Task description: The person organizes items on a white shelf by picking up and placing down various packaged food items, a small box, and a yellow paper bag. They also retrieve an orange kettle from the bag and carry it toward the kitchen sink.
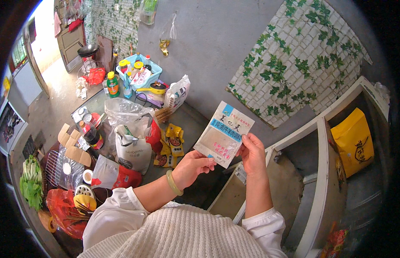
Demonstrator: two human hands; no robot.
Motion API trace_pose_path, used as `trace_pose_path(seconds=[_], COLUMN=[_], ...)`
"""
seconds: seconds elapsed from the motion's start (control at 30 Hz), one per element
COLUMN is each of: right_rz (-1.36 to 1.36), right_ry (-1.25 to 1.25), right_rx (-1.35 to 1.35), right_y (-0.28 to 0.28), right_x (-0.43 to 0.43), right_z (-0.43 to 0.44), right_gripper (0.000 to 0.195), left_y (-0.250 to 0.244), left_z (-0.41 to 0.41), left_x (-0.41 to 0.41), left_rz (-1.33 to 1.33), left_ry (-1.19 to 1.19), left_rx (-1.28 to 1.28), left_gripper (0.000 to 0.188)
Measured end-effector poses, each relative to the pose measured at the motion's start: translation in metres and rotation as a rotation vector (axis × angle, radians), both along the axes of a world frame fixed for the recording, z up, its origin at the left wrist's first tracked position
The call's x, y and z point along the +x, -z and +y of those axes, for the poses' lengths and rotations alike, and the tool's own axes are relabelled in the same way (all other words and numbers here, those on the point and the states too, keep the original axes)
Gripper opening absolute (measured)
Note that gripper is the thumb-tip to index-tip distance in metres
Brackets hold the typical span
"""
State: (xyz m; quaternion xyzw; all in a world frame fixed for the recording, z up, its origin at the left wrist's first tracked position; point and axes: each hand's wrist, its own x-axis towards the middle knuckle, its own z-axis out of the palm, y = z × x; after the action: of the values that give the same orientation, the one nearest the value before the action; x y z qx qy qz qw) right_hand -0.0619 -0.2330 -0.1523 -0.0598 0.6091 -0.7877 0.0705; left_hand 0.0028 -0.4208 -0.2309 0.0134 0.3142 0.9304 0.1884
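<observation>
A flat white packet of seasoning point(216, 135) with a blue printed band and a see-through window is held up tilted before me. It bears writing. My left hand point(193, 167), with a pale bangle at its wrist, pinches the packet's lower left edge. On the packet's right edge, the thumb and fingers of my right hand point(252, 153) grip it. Yellow food packets point(174, 142) lie on the table to the left of the packet, close to a standing white plastic bag point(133, 153).
Left of me, the crowded table holds a blue basket point(156, 70) of jars and bottles, a dark soda bottle point(90, 135), a red-and-white bag point(117, 174) and leafy greens point(32, 183). At right stands a white-edged open cabinet point(320, 180) with a yellow bag point(353, 142).
</observation>
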Motion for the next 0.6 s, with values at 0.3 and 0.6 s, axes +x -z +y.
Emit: trace_pose_path(seconds=[0.3,0.6], right_rz=[0.002,0.002], right_ry=[-0.011,-0.003], right_rx=[0.002,-0.009], right_y=[0.006,0.011], right_x=[0.000,0.003], right_z=[0.005,0.011], right_gripper=[0.016,0.015], left_y=[0.004,0.000], left_z=[0.001,0.009], left_x=[0.000,0.006], left_rz=[0.004,-0.048], left_ry=[0.009,-0.021], left_rx=[-0.025,-0.048], left_gripper=[0.021,0.017])
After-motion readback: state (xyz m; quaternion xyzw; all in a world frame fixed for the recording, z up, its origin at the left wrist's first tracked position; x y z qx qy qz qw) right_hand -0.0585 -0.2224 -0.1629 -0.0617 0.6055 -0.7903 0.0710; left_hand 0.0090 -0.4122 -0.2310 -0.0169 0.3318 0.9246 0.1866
